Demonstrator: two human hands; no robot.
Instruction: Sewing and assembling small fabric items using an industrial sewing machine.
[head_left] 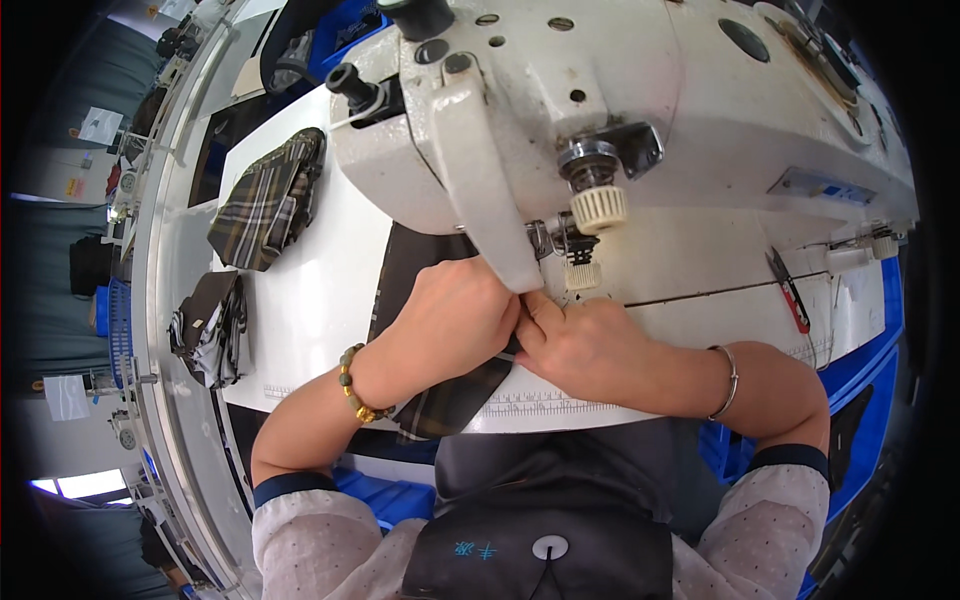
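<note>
The cloth (455, 405), dark with plaid lines, lies on the white counter (340, 270) and runs from beneath the head of the sewing machine (620, 100) to the front edge of the counter. The left hand (465, 305) rests on the cloth with its fingers curled; the right hand (580, 340) is set at the right side of the cloth, fingers bent. The two hands meet below the tip of the white lever (485, 190); the fingertips are partly hidden, so whether either hand pinches the cloth cannot be told. Clearance above the hands is limited by the machine head and lever. The ruler strip (550, 404) follows the front edge, just below the right hand. To the left, a band of white surface separates the cloth from the plaid stack (268, 205) and the grey stack (212, 330), which lies near the left edge. To the right, white surface extends from the right hand to the snips (790, 290), which lie well apart from it. Blue bins (865, 410) border the counter beyond its right edge.
</note>
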